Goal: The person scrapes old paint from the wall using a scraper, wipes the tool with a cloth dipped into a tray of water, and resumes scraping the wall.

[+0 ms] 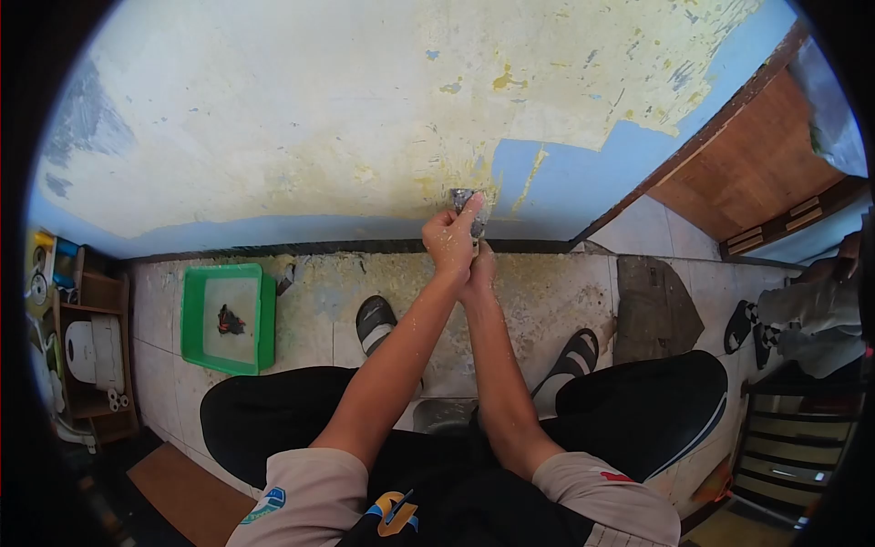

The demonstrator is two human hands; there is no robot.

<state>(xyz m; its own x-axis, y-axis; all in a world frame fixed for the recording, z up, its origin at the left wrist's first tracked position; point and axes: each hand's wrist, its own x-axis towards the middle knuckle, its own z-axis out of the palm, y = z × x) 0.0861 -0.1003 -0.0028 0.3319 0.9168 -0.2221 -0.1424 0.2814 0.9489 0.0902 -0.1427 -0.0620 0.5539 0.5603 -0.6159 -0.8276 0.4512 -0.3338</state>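
A paint scraper (463,195) with a dark, paint-flecked blade is held against the lower wall (301,137), close to where blue paint meets the pale, stripped surface. My left hand (445,241) is closed around it, the thumb lying along its upper part. Just below and behind, my right hand (482,270) grips the handle end; its fingers are partly hidden. Pale flakes speckle both forearms. Yellow patches and scrapes mark the wall around the blade, and a stepped blue area (547,178) lies to the right of it.
A green tray (265,319) with a dark scrap inside stands on the floor at left, near a wooden shelf (96,360). A dark cloth (654,310) lies at right, beside a brown wooden panel (747,155). Flakes litter the tiles (437,319). Another person's feet (752,326) show far right.
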